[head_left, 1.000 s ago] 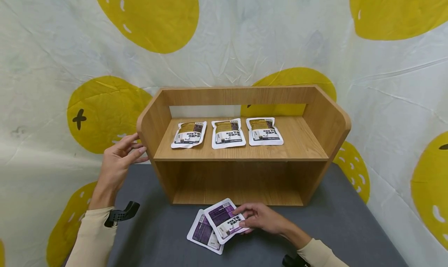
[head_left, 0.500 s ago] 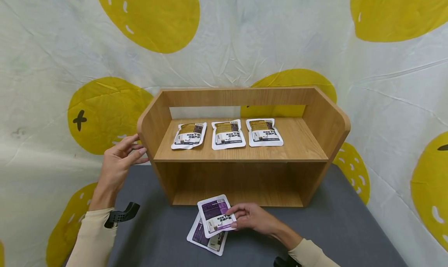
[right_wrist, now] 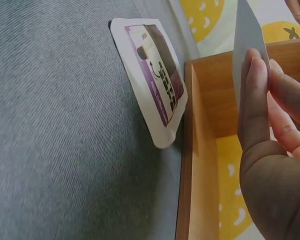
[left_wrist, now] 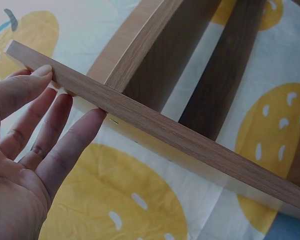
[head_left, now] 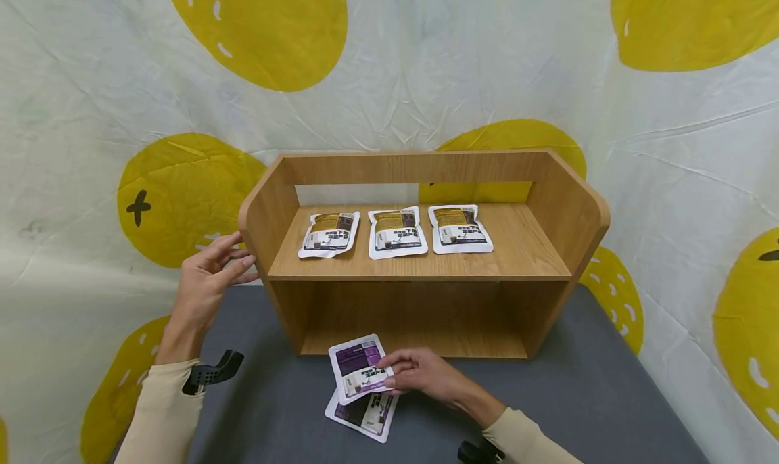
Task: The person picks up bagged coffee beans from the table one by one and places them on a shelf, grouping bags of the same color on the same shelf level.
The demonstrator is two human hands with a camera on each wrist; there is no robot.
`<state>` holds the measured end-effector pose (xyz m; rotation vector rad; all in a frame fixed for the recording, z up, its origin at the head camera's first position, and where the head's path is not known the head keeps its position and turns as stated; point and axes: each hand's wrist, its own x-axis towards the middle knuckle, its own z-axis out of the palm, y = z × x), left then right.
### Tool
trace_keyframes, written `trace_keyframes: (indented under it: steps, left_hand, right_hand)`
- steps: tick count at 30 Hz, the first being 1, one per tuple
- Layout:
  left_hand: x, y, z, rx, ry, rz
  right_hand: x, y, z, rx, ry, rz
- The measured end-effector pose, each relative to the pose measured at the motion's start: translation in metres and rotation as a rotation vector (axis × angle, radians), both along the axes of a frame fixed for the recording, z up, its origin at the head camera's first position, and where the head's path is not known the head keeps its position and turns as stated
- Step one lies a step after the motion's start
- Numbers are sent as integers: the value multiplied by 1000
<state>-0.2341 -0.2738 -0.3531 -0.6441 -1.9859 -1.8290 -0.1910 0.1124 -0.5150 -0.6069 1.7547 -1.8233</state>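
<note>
My right hand pinches a purple-and-white sachet by its right edge, in front of the shelf's lower level. In the right wrist view the held sachet appears nearly edge-on between thumb and fingers. A second purple-and-white sachet lies on the grey table below it, partly covered in the head view. My left hand touches the left side panel of the wooden shelf. In the left wrist view its thumb tip rests on the panel's narrow edge, and the extended fingers meet the outer side.
Three brown-and-white sachets, at left, middle and right, lie in a row on the upper level. The lower compartment opens toward me. Behind the shelf hangs a pale cloth with yellow prints.
My right hand has carried the pinched sachet left and slightly upward, toward the shelf's lower front edge. More of the sachet beneath is uncovered on its right. The left hand has stayed on the panel.
</note>
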Motion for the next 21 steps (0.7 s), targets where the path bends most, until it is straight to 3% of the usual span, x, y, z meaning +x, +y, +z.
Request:
trace_keyframes:
  steps: [12, 21]
  left_hand:
    - [-1, 0, 0, 2, 12, -4]
    - [0, 0, 0, 1, 11, 0]
  right_hand:
    - [1, -20, -3, -52, -49, -59]
    - [3, -34, -8, -53, -29, -105]
